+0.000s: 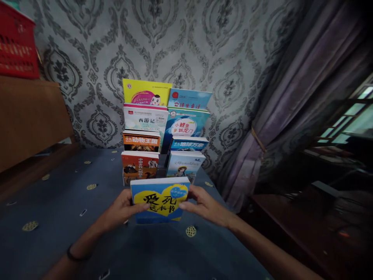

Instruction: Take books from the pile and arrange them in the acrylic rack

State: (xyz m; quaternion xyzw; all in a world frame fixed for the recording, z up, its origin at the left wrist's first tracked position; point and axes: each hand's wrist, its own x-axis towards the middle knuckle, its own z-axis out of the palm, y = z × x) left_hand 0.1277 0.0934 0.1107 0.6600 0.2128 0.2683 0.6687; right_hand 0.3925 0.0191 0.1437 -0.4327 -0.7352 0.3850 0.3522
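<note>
Both hands hold one book between them. The left hand [124, 210] takes a closed grip on the left edge of the blue book [159, 200], its thumb lying across the front cover. The right hand [204, 206] grips the right edge the same way, fingers wrapped onto the cover. A dark band [72, 254] circles the left wrist.

The blue book stands upright, cover facing the viewer, showing a large yellow heart with black characters. Its lower edge looks to rest on the blue dotted surface [58, 217]; the contact itself is hard to tell.

Just behind the blue book rises a stepped rack of books [164, 132], two columns in tiers climbing away from it. The nearest tier holds a red-and-white book [140, 165] on the left and a pale one with a drawn figure [185, 163] on the right. The topmost tier has a yellow book [147, 91] and a light blue one [189, 99].

Behind the rack is grey patterned wallpaper [204, 39]. To the right of the blue book hangs a tied purple curtain [279, 116]. Far to its upper left, a red crate [17, 46] sits on brown wooden furniture [32, 116].
</note>
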